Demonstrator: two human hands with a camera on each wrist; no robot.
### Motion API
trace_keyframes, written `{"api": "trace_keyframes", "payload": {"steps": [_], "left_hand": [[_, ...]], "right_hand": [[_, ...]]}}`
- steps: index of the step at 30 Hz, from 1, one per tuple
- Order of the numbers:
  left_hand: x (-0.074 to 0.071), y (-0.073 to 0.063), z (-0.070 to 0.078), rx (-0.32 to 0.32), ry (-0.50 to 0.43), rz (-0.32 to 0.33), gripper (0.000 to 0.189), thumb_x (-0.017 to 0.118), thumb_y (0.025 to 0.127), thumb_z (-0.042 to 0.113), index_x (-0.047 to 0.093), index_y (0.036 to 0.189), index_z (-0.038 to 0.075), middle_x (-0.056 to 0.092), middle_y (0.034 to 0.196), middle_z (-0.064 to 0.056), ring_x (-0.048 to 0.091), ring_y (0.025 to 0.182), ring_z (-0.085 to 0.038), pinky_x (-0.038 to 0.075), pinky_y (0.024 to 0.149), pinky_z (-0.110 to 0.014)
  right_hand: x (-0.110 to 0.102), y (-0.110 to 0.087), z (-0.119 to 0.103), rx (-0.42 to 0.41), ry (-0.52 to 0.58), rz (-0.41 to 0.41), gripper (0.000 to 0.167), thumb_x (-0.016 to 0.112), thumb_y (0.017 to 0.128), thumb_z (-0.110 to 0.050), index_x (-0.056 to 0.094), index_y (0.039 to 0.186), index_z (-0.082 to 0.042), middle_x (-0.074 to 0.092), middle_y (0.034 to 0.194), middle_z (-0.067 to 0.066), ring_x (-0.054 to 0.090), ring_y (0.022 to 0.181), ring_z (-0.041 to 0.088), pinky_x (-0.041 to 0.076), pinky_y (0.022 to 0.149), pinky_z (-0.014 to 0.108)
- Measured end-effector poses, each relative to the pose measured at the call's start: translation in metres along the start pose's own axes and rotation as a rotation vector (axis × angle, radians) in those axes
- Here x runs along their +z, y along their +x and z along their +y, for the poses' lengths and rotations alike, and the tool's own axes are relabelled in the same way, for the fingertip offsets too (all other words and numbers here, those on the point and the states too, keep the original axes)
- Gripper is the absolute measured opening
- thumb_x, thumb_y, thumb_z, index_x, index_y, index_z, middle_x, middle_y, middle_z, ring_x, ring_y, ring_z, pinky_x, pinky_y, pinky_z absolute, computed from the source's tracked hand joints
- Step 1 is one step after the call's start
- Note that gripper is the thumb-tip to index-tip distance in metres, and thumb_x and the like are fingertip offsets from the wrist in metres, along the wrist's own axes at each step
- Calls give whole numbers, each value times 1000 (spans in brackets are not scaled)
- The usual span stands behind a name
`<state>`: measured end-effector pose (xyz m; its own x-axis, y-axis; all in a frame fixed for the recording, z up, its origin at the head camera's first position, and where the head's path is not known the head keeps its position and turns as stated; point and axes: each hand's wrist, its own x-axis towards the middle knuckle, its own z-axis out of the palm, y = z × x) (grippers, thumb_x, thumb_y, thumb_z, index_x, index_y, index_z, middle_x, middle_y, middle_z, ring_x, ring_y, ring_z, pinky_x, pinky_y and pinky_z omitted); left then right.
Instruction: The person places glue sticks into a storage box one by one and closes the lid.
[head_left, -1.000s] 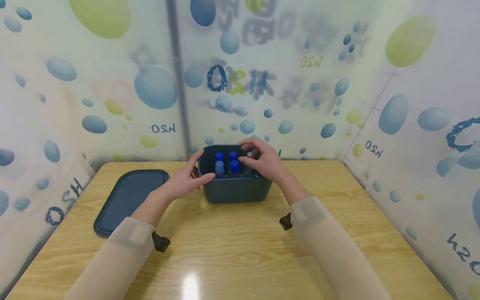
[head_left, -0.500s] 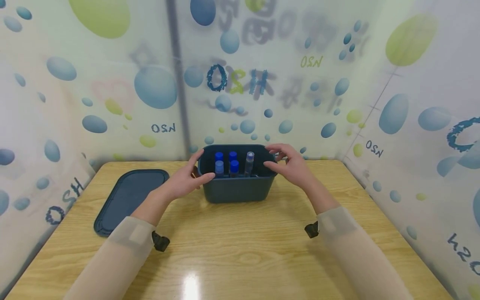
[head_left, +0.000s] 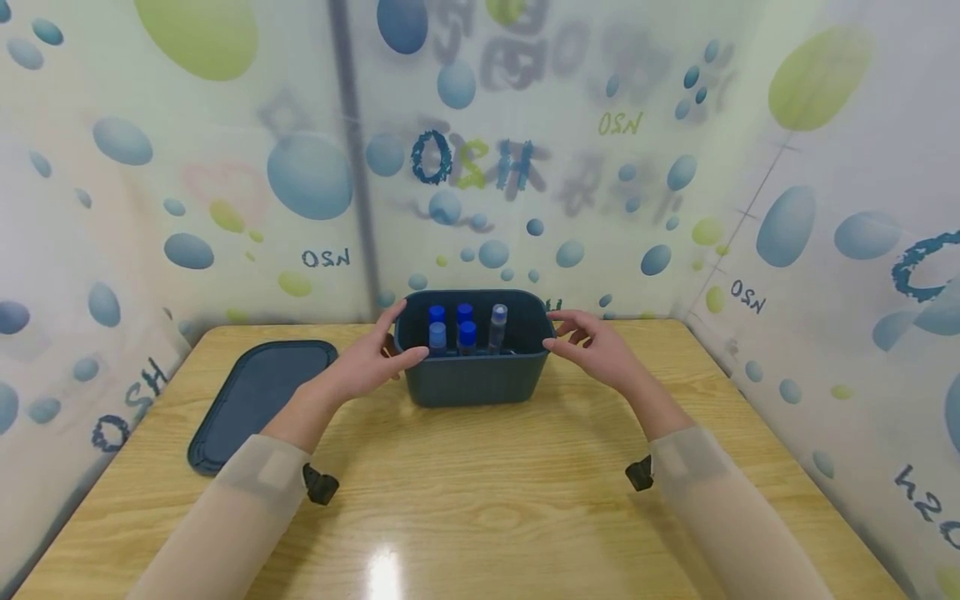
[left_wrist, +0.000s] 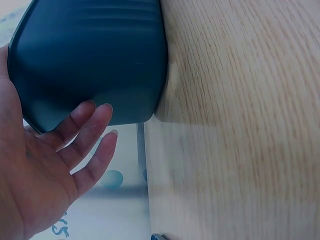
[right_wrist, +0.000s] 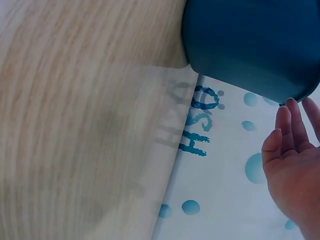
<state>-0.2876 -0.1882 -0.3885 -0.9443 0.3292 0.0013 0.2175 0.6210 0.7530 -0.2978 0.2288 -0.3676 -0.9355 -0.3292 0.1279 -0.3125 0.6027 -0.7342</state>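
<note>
A dark teal plastic box stands without a lid near the back of the table. Inside it, several vials with blue caps stand upright on the left. To their right a clear tube leans slightly. My left hand spans the box's left end, thumb over the front rim and index finger at the back corner; its other fingers lie along the end wall in the left wrist view. At the opposite end, my right hand has thumb and fingertips right at the rim, fingers loosely bent.
A dark flat lid lies on the wooden table, left of the box. Behind the table hangs a curtain with printed bubbles and letters, and it continues along both sides.
My right hand has left the clear tube and moved right, out of the box, to the right end of its rim. The tube stays inside. My left hand has kept its place.
</note>
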Motion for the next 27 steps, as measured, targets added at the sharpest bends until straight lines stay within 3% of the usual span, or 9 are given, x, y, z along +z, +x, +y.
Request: {"api": "trace_keyframes", "payload": {"steps": [6, 9, 13, 19, 24, 27], "left_hand": [[1, 1, 1, 3, -15, -5, 105, 66, 103, 68, -1, 178, 38, 68, 110, -14, 73, 96, -34, 62, 88, -43], [2, 1, 0, 6, -13, -11, 103, 64, 104, 68, -3, 177, 39, 68, 111, -14, 74, 96, -34, 62, 89, -45], [2, 1, -1, 8, -7, -22, 101, 60, 105, 69, -6, 177, 41, 67, 112, -16, 74, 96, -34, 62, 90, -46], [-2, -1, 1, 7, 0, -47, 103, 58, 105, 72, -10, 176, 42, 65, 119, -16, 74, 100, -34, 62, 90, -47], [-10, -7, -1, 18, -37, -49, 100, 52, 110, 68, -15, 176, 36, 62, 128, -19, 74, 104, -37, 60, 91, -49], [-18, -14, -6, 38, -67, -11, 90, 47, 114, 62, -4, 178, 27, 62, 135, -23, 73, 107, -38, 60, 93, -49]], "right_hand": [[3, -2, 6, 13, 27, 3, 62, 70, 108, -48, 55, 162, -23, 67, 141, 14, 66, 118, 30, 55, 98, 43], [5, -4, 9, 20, 68, -3, 61, 68, 110, -45, 53, 164, -23, 67, 142, 17, 67, 119, 38, 55, 100, 47], [7, -5, 11, 26, 106, -7, 61, 66, 111, -43, 50, 166, -24, 68, 140, 19, 68, 118, 43, 55, 96, 51], [10, -6, 10, 36, 129, -8, 60, 65, 111, -44, 49, 166, -26, 68, 137, 19, 67, 111, 39, 54, 88, 50], [12, -6, 10, 40, 163, -10, 60, 66, 111, -44, 50, 166, -25, 68, 137, 19, 67, 112, 45, 54, 87, 51], [14, -5, 11, 33, 171, -11, 60, 66, 111, -44, 49, 166, -26, 68, 137, 19, 66, 112, 47, 54, 85, 50]]}}
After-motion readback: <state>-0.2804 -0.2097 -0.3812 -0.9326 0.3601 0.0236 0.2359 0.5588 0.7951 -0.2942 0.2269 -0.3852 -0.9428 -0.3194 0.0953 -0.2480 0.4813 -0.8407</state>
